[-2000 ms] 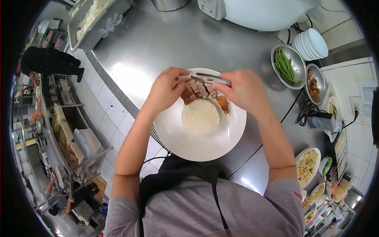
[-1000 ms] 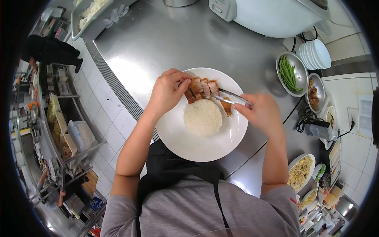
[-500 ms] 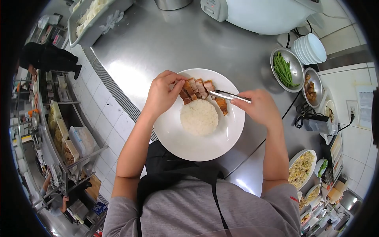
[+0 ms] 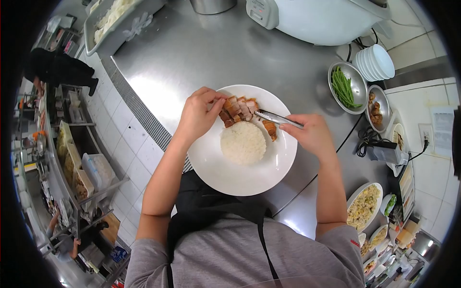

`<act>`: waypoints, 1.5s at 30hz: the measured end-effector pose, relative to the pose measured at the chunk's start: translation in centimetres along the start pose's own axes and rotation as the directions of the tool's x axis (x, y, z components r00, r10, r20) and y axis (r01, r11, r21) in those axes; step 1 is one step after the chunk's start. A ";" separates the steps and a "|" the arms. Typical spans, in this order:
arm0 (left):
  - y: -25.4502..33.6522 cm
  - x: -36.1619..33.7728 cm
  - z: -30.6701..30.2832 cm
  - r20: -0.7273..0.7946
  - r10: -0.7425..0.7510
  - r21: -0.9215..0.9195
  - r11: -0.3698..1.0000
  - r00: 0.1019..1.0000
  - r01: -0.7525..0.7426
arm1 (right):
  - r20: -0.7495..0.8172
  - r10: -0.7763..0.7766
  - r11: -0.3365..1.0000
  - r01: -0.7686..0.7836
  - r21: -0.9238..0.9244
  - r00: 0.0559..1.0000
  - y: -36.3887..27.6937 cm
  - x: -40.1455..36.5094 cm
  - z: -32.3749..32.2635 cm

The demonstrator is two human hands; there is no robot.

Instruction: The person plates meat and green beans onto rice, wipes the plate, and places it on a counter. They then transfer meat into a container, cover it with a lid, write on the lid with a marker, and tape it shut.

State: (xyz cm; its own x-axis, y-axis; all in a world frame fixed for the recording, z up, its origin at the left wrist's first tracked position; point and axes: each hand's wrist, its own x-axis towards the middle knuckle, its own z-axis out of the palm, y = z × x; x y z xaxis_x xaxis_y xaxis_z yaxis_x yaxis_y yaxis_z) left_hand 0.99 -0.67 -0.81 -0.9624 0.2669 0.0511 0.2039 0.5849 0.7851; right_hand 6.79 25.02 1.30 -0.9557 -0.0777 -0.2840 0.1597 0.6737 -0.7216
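Note:
A white plate (image 4: 206,163) holds a round mound of white rice (image 4: 243,143) with a row of sliced crispy roast pork (image 4: 240,108) along its far side. My left hand (image 4: 204,113) is closed at the row's left end, thumb and fingertips on the pork. Metal tongs (image 4: 281,118) are gripped in my right hand (image 4: 311,132). Their tips reach the right end of the row, beside the slices. One separate browned piece of pork (image 4: 269,129) lies on the plate, right of the rice and below the tongs.
Green beans (image 4: 344,89) fill a steel bowl at right, beside a bowl of browned pieces (image 4: 375,113) and stacked white bowls (image 4: 374,62). A white appliance (image 4: 317,21) stands behind. Fried rice (image 4: 363,207) sits at lower right. Another person (image 4: 60,69) stands far left.
The tongs and my right hand have shifted slightly, and the tongs now lie at a steeper slant. My left hand stays at the pork. The whole view has moved a little.

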 end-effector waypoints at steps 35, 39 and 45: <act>-0.2 0.8 0.7 0.038 0.294 0.203 0.934 0.955 -0.295 | -0.133 -0.204 0.923 0.146 -0.356 0.970 -3.8 -1.6 2.4; 0.6 0.4 1.2 0.003 0.261 0.171 0.951 0.965 -0.258 | -0.201 -0.184 0.931 0.105 -0.350 0.962 -4.0 -2.1 2.5; 0.4 0.3 1.2 0.004 0.242 0.165 0.957 0.970 -0.239 | -0.231 -0.010 0.946 -0.066 -0.317 0.973 -2.2 -3.7 -1.6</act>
State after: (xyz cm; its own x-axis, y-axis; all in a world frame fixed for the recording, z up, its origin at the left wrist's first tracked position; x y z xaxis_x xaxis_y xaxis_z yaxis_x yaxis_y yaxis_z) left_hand 1.05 0.60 -1.23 -0.8837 0.4034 0.2371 0.4550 0.6224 0.6368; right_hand 9.62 25.04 4.97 -0.9885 0.0873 -0.1236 0.1354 0.8753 -0.4643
